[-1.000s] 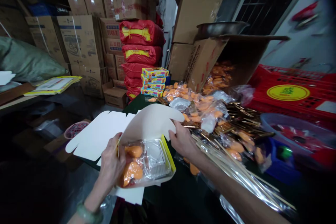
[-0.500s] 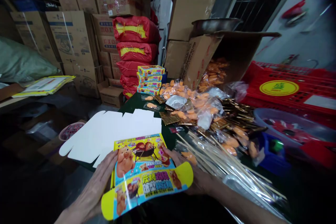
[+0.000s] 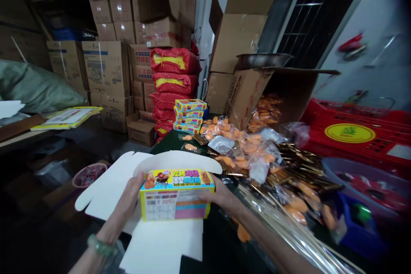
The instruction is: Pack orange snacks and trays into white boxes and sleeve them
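A yellow and blue printed box (image 3: 175, 197) stands on edge in front of me, its back panel of small print facing me. My left hand (image 3: 131, 195) grips its left end, and my right hand (image 3: 220, 192) holds its right end with the fingers over the side. A curved white flap (image 3: 176, 160) extends behind the box. White unfolded card sheets (image 3: 160, 244) lie beneath and to the left. Farther back, several finished boxes (image 3: 189, 115) of the same print are stacked on the dark green table.
Orange wrapped pieces (image 3: 227, 130), brown-gold packets (image 3: 298, 158) and thin sticks (image 3: 289, 218) cover the right side. Beyond are a tipped carton (image 3: 250, 94), a red crate (image 3: 385, 120) and a blue basket (image 3: 359, 227). A pink bowl (image 3: 88, 175) sits at left.
The box has turned, so its back panel now faces me instead of the picture side and open flap. Both hands still hold its ends. The camera view has tilted up.
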Motion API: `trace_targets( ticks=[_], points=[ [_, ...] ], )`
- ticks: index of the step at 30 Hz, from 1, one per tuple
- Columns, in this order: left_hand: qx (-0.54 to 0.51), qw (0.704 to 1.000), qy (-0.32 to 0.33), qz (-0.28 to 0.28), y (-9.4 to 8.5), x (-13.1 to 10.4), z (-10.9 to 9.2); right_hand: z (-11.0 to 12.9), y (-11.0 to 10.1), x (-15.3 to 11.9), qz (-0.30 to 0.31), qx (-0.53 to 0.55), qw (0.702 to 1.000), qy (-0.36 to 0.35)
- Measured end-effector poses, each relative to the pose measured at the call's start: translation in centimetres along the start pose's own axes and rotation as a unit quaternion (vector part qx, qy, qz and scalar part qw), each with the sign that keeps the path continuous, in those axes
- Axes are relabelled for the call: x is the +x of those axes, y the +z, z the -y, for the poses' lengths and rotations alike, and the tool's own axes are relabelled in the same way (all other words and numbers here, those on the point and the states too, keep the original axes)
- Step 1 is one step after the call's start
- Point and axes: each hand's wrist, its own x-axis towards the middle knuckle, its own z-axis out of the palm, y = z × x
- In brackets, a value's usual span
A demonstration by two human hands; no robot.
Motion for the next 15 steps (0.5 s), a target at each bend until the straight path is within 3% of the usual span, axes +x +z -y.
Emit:
trace_targets(
  ticks=[3, 9, 11, 13, 15],
  points=[
    [-0.097, 0.995, -0.019, 0.032, 0.5, 0.1, 2.0, -1.9, 0.3, 0.7, -0.013, 0.126, 0.992, -0.002],
    [-0.033, 0.999, 0.004, 0.044, 0.6, 0.1, 2.4, -2.4, 0.1, 0.6, -0.003, 0.152, 0.988, 0.02],
    [-0.039, 0.998, 0.013, 0.047, 0.6, 0.1, 2.4, -1.6, -0.9, 0.6, -0.013, 0.136, 0.991, 0.01],
    [-0.033, 0.999, 0.016, 0.039, 0.7, 0.1, 2.4, -0.1, -2.3, 0.8, -0.069, 0.084, 0.994, -0.017],
    [-0.033, 0.999, 0.018, 0.021, 0.8, 0.0, 2.5, 1.9, -3.9, 1.4, -0.127, -0.046, 0.99, -0.046]
  ],
)
